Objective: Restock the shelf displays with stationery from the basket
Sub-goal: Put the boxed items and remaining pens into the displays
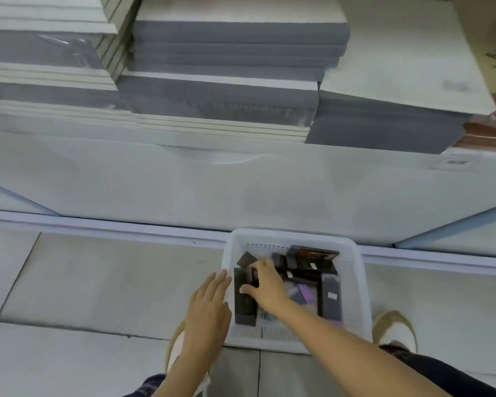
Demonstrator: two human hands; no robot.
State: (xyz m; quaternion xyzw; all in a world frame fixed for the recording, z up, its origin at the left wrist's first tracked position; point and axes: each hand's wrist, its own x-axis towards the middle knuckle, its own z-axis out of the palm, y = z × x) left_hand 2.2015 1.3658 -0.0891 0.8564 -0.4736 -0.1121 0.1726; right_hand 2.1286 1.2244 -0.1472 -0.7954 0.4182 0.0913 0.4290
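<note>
A white plastic basket (355,285) stands on the floor tiles below the shelf and holds several dark stationery boxes. My right hand (265,285) reaches into the basket, its fingers curled over a long black box (243,303) at the left side, thumb against that box. My left hand (208,308) hovers flat with straight fingers by the basket's left wall, holding nothing. More dark boxes (312,257) lie at the basket's far side, another (331,298) at its right.
Above, the white shelf (241,181) carries stacks of grey and white notebooks (226,90) and a brown pack (490,133) at the right. My shoes (395,328) stand either side of the basket on pale tiles.
</note>
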